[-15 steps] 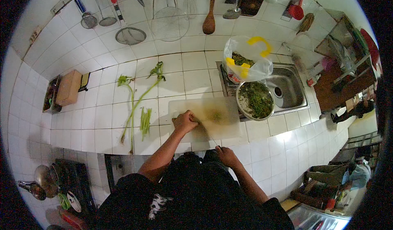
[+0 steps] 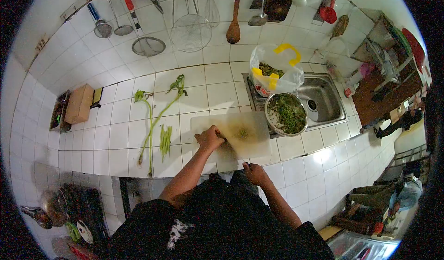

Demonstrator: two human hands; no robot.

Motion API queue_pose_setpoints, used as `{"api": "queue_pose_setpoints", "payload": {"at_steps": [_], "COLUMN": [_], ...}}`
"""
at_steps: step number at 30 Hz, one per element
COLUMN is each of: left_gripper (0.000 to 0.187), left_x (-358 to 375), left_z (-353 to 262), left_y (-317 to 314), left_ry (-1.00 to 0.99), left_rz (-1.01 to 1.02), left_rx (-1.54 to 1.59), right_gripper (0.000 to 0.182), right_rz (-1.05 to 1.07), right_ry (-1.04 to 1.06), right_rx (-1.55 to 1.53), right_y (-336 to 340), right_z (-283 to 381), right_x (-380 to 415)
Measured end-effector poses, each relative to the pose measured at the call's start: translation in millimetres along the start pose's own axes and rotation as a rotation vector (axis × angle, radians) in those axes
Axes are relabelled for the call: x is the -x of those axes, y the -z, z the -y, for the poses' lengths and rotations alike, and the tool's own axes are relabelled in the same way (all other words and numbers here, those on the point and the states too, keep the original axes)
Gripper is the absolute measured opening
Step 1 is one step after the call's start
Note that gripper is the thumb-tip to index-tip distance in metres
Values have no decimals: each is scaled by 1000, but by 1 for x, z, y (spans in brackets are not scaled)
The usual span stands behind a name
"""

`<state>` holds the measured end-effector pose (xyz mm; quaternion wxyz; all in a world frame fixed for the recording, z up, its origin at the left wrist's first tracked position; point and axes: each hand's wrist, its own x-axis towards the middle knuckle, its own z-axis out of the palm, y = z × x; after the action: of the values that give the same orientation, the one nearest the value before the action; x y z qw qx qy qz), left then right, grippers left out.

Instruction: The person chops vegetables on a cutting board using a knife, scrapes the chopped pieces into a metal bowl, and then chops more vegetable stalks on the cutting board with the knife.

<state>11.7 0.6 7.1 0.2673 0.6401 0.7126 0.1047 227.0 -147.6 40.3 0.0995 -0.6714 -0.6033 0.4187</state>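
Observation:
My left hand (image 2: 211,139) is closed on the left half of a white cutting board (image 2: 259,144), its fingers bunched over something I cannot make out. By the board's near edge, my right hand (image 2: 255,173) is wrapped round the handle of a knife (image 2: 237,154). The thin blade slants up and left toward my left hand. A small heap of chopped greens (image 2: 243,133) lies on the stained middle of the board. Left of it, cut green stalks (image 2: 165,142) rest on the tiles beside two long leafy stems (image 2: 151,119).
A metal bowl of chopped greens (image 2: 286,114) stands at the sink (image 2: 323,95), with a plastic bag (image 2: 277,68) of greens behind it. A brown box (image 2: 79,103) sits far left. Utensils such as a wooden spoon (image 2: 234,31) hang on the wall. A person (image 2: 402,123) shows at far right.
The camera view has shifted slightly. Both hands stay in nearly the same places, the left still closed on the board and the right still on the knife.

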Motion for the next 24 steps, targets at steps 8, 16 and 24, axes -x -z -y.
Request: {"api": "queue_pose_setpoints", "payload": {"at_steps": [8, 16, 24], "left_gripper": [39, 31, 19], "left_x": [5, 13, 24], "left_z": [-1, 6, 5], "left_y": [-5, -11, -34], "left_ry": [-17, -137, -365], "left_rz": [-43, -22, -219], "left_rx": [-20, -43, 9], "right_gripper": [55, 62, 59], "right_rz": [-84, -101, -55], "right_ry": [50, 58, -73], "right_rx": [70, 46, -174], "right_y": [-12, -1, -14], "right_z": [-5, -9, -26], "right_x": [-5, -20, 16]}}
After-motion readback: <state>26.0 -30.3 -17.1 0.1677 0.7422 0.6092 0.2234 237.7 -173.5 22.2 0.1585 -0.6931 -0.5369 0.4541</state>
